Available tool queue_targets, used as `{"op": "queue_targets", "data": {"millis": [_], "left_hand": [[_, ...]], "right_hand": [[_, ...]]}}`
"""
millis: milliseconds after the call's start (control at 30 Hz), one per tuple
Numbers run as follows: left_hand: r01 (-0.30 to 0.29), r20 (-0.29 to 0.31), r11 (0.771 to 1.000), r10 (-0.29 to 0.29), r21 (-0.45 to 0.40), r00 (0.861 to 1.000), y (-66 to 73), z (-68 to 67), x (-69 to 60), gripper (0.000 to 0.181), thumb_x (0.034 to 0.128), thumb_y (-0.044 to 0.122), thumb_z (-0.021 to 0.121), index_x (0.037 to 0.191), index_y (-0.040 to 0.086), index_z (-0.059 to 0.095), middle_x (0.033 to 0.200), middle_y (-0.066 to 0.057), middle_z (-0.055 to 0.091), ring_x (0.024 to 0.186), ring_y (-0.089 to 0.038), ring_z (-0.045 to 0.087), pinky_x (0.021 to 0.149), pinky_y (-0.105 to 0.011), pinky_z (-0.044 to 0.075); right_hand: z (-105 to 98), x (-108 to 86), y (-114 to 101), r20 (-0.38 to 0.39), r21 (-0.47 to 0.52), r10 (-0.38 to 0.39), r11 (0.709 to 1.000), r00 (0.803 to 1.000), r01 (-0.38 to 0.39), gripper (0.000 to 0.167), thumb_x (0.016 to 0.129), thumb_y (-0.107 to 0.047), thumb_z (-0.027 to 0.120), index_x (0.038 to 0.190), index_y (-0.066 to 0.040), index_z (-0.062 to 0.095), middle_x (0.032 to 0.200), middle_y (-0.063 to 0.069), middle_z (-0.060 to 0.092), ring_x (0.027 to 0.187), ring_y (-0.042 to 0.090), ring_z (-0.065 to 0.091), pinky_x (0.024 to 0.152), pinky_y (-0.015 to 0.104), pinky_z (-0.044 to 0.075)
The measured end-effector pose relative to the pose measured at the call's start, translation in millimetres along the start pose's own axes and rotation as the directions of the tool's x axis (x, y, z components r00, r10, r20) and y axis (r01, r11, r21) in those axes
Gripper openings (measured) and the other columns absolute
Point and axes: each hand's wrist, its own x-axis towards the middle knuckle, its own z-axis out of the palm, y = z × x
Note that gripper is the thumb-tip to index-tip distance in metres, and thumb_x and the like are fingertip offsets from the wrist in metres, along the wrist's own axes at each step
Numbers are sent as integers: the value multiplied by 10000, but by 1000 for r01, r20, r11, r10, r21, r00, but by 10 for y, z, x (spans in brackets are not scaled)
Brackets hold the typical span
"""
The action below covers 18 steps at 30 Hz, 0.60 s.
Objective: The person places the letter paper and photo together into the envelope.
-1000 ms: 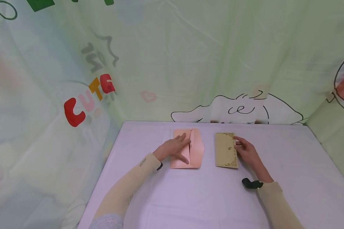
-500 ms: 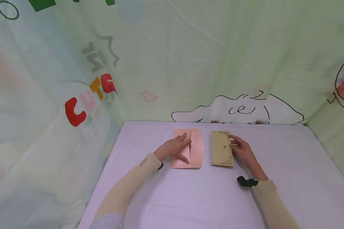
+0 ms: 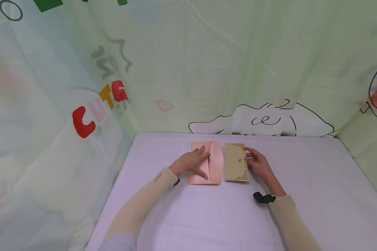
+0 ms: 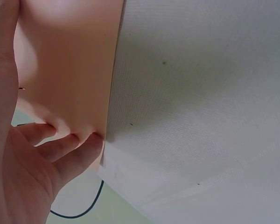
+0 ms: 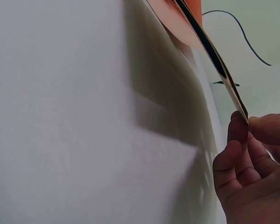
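A pink paper envelope (image 3: 217,167) lies on the table with a lengthwise slit and its pointed flap towards the right. My left hand (image 3: 190,163) rests on it, fingers spread; the left wrist view shows the fingertips pressing the envelope (image 4: 70,60) near its edge. Close to the flap's right side is a tan card (image 3: 234,164) with dark ornamental corners. My right hand (image 3: 259,165) pinches its right edge between thumb and fingers. Seen edge-on in the right wrist view, the folded card (image 5: 214,58) is held off the cloth, above its shadow.
A pale lilac cloth (image 3: 207,216) covers the table. Behind its far edge hangs a printed curtain (image 3: 188,69), which also runs along the left and right sides. A black wrist strap (image 3: 264,198) sits on the right forearm.
My right hand has carried the card leftwards, so the gap to the envelope has narrowed to almost nothing. The left hand and the envelope have stayed in place.
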Motion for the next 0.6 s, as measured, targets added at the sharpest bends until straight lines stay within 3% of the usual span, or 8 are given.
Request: {"op": "queue_targets", "data": {"millis": [600], "left_hand": [[22,17,1000,-22,12,1000,-15,17,40,997,679,869,630,1428,279,340,1680,-167,153,1476,-390,361,1001,-479,517]], "right_hand": [[355,125,-214,50,7,21,1000,999,-21,481,1030,-55,526,1500,-46,425,1296,301,588,996,326,635,736,266,518]]}}
